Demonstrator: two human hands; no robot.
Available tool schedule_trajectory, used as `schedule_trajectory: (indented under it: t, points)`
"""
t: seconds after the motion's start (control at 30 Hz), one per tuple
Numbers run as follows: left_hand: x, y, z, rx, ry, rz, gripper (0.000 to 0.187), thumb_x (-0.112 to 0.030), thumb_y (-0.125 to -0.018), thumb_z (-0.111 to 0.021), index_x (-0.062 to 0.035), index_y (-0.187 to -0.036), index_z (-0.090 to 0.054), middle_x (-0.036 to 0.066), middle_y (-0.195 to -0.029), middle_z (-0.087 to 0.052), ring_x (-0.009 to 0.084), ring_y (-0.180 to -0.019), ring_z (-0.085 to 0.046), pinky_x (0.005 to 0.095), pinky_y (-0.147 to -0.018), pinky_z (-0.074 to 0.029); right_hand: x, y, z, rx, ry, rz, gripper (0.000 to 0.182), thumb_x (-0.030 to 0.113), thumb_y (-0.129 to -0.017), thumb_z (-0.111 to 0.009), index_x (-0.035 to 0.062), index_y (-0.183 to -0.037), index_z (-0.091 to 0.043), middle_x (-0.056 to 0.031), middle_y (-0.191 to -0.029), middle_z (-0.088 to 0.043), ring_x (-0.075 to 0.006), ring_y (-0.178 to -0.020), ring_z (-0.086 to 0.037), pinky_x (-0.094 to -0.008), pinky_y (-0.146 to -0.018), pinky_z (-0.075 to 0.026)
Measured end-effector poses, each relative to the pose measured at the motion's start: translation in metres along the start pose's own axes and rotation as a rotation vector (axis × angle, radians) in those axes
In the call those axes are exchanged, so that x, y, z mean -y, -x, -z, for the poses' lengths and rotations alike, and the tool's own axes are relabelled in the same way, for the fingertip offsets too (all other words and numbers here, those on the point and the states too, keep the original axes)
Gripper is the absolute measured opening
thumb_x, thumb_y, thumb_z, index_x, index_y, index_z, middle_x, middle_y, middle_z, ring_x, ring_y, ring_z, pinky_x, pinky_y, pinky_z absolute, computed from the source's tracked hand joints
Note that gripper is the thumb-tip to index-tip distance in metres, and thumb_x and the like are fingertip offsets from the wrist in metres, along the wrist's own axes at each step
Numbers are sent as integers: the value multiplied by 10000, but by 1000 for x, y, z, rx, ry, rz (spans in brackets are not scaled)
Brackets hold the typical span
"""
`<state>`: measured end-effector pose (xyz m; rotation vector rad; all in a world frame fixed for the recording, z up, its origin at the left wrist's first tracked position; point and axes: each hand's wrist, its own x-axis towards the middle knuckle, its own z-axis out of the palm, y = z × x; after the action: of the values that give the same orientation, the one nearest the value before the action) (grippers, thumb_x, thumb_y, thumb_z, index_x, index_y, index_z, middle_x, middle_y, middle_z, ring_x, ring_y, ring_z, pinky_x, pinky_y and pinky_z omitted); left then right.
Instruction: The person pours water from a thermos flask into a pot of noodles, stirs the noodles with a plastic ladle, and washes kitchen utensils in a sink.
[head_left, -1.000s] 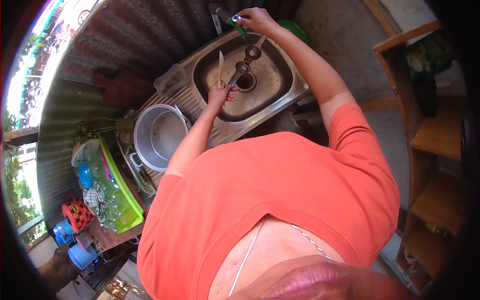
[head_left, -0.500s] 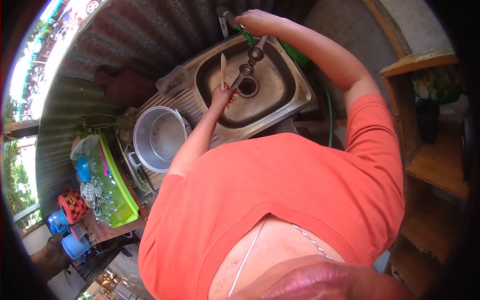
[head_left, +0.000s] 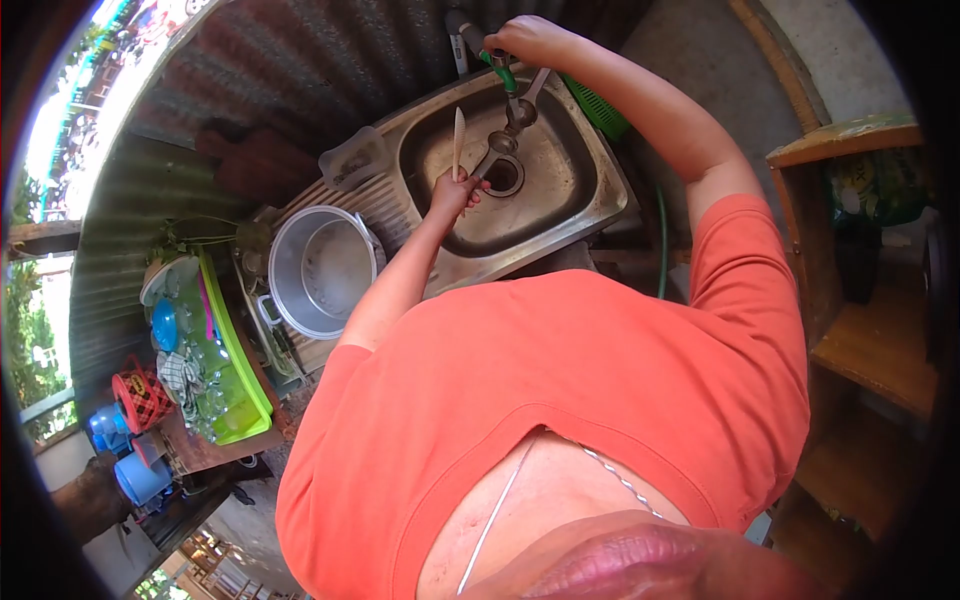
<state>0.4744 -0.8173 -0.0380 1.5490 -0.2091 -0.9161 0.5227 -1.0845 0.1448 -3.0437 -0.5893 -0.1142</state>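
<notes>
- Spoons (head_left: 497, 148), two metal ones plus a wooden stick (head_left: 458, 133), bunched in the left hand (head_left: 452, 188) over the steel sink (head_left: 590, 185). Fist closed on the handles, bowls up near the spout, right above the drain (head_left: 503, 175).
- Right hand?
- Right hand (head_left: 528, 38) wrapped on the green tap (head_left: 497, 62) at the back rim, fingers curled round the handle. Can't see any water from where I stand.
- Near side?
- Big empty metal pot (head_left: 322, 272) on the draining board, left of the basin. Further left, a green tray (head_left: 232, 380) packed with glasses and a checked cloth. Red basket (head_left: 140, 397) and blue cups (head_left: 125, 450) beyond that, at the bench edge. Clear tub (head_left: 355, 158) up by the corrugated wall.
- Tips for doing this cleanly?
- My read: keep the spoon bowls directly under the spout, tilted down so runoff drops into the drain, not along the wrist. Fan the three handles a bit, otherwise the faces pressed together won't rinse. Open the tap gently, a spoon bowl throws spray everywhere. Hold low in the basin.
- Risk?
- Wet handles, one-hand bundle. Stick is the thinnest, likeliest to slip out.
</notes>
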Motion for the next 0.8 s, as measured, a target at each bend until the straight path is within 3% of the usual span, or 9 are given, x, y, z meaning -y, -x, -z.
schedule_trajectory:
  t: [0.03,0.13,0.23,0.3,0.4,0.5,0.6,0.7,0.8]
  points:
    - [2,0,-1,-6,11,5,245,-48,-867,-535,-111,-731,-341,144,-785,-667,90,-464,-524,216,-381,-391,1,3,-1,-25,-18,-8,221,-11,-682,-598,91,-877,-607,-147,-803,-634,-333,-764,-626,-422,-668,-484]
    - [5,-2,-5,-15,28,14,228,-47,-866,-532,-106,-739,-353,140,-773,-666,92,-460,-526,218,-375,-392,11,22,-20,-650,-133,2,273,-33,-667,-597,74,-916,-573,-142,-877,-623,-299,-747,-632,-407,-655,-489]
    - [2,-4,-11,-41,23,19,219,-43,-863,-531,-101,-740,-359,140,-766,-663,93,-474,-539,216,-384,-409,29,44,-77,-981,-490,-616,253,-45,-721,-588,46,-952,-539,-136,-903,-607,-270,-766,-628,-386,-665,-503]
    - [-10,0,-15,-68,-4,48,242,-41,-858,-536,-104,-721,-348,141,-772,-660,83,-493,-541,208,-400,-414,32,47,-144,-946,-1416,-985,129,-4,-823,-535,16,-951,-525,-126,-843,-593,-256,-786,-614,-388,-703,-527]
    - [-21,-2,-17,-78,-31,81,230,-24,-855,-528,-94,-733,-346,157,-766,-656,104,-509,-578,214,-400,-446,35,42,-172,-600,-2138,-1159,90,48,-896,-451,2,-921,-525,-136,-823,-590,-270,-754,-614,-402,-717,-549]
    - [-24,-10,-20,-80,-7,101,215,-13,-851,-525,-81,-747,-350,170,-760,-652,129,-514,-597,225,-406,-476,22,24,-193,-535,-2554,-1093,149,73,-908,-418,-16,-953,-528,-158,-815,-601,-271,-734,-626,-417,-720,-559]
    - [-26,-16,-26,-111,-9,90,197,-11,-852,-522,-71,-759,-359,173,-756,-650,148,-518,-607,236,-414,-492,19,20,-212,-433,-2281,-1163,167,74,-915,-401,-11,-920,-545,-160,-851,-619,-281,-767,-637,-399,-729,-561]
    - [-24,-22,-24,-141,-30,34,141,10,-842,-484,-65,-805,-371,152,-723,-647,181,-506,-629,270,-400,-504,25,41,-219,-60,-2029,-1097,157,97,-900,-479,4,-977,-578,-155,-879,-635,-257,-837,-638,-395,-793,-531]
    - [-31,-12,-23,-208,-201,-46,92,20,-842,-460,-42,-794,-413,144,-716,-643,188,-518,-639,274,-409,-507,29,56,-204,-80,-869,-1004,217,54,-811,-545,82,-1011,-624,-134,-904,-633,-294,-862,-628,-429,-752,-515]
